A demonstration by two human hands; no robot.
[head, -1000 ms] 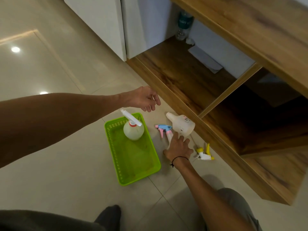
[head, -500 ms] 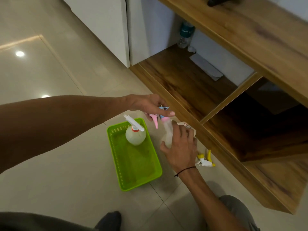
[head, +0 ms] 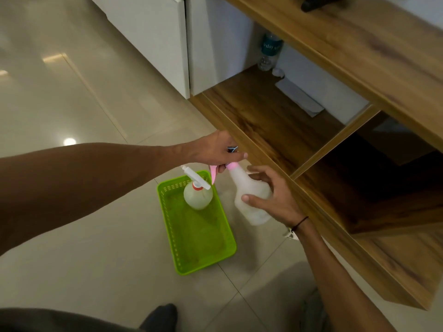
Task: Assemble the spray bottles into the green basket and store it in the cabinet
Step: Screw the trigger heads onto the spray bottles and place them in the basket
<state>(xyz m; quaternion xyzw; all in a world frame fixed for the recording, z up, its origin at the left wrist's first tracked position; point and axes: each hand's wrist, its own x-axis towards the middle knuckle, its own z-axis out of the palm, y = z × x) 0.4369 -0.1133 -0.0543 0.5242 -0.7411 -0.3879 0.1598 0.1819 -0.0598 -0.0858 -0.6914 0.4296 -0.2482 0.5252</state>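
Observation:
A green basket [head: 211, 257] lies on the tiled floor, with a round white spray bottle [head: 197, 195] standing upright at its far end. My right hand [head: 273, 195] grips a translucent white bottle [head: 249, 204] held in the air just right of the basket. My left hand [head: 215, 149] grips the pink and blue spray head [head: 230, 165] at that bottle's neck, its pink trigger hanging down. The open wooden cabinet [head: 268, 116] lies right behind both hands.
A water bottle [head: 269, 52] and a flat white envelope [head: 299, 97] sit at the back of the cabinet shelf. A white cabinet door [head: 155, 39] stands at the far left. A dark object [head: 316, 3] lies on the wooden top. My sock [head: 160, 317] shows below.
My right hand has lifted the translucent bottle off the floor and tilted it upright. My left hand, empty a second ago, took the pink spray head and holds it at the bottle's neck.

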